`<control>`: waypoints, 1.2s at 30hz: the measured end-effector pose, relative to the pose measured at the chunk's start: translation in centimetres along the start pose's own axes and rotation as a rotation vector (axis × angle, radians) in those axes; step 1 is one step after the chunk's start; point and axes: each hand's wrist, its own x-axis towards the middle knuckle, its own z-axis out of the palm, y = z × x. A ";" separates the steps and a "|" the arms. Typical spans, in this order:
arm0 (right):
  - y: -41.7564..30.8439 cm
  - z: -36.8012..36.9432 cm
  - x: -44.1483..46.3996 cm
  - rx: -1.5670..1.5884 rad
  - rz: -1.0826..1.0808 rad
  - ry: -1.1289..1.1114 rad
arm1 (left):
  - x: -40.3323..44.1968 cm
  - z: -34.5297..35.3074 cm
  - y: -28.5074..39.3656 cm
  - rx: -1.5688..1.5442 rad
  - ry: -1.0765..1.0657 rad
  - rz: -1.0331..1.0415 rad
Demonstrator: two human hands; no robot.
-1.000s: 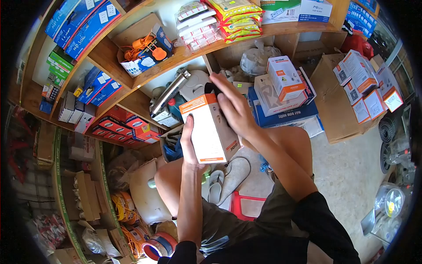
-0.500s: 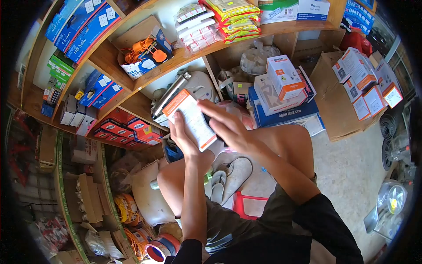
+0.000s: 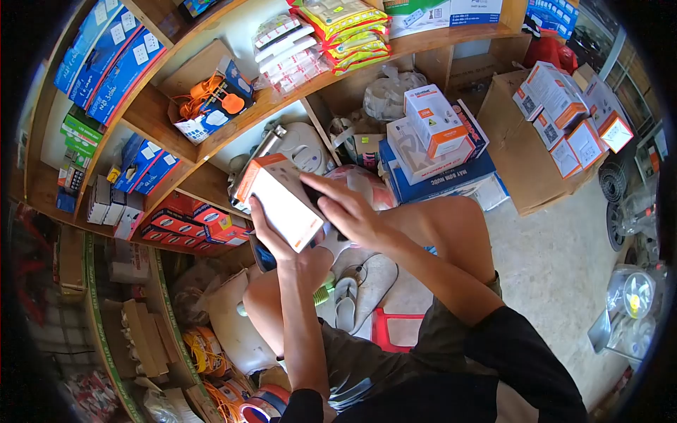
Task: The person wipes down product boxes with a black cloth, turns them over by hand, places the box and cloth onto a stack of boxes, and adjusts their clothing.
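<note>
A white box with orange edges [image 3: 285, 204] is held tilted in front of the shelves, above my knees. My left hand [image 3: 271, 233] grips its lower left side, thumb along the near face. On the box's right side is my right hand [image 3: 349, 211], its fingers bent around a dark object that is mostly hidden and too unclear to name. Behind the box a shiny metal tube [image 3: 271, 141] and a round grey-white item [image 3: 303, 148] lie in the shelf compartment.
White-and-orange boxes [image 3: 557, 95] rest on an open cardboard box [image 3: 518, 148] at the right. Another such box [image 3: 431, 116] tops a stack on a blue box [image 3: 430, 180]. Sandals [image 3: 374, 282] and a red stool [image 3: 384, 331] are below. Wooden shelves [image 3: 159, 113] hold packaged goods.
The white-and-orange box has moved left and turned, showing another face. Both hands have moved with it. The shelves and stacked boxes have shifted left in view.
</note>
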 end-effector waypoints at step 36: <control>-4.5 -0.6 -0.4 -0.147 -0.176 -0.246 | 0.6 -0.9 -0.5 -0.491 -0.248 -0.328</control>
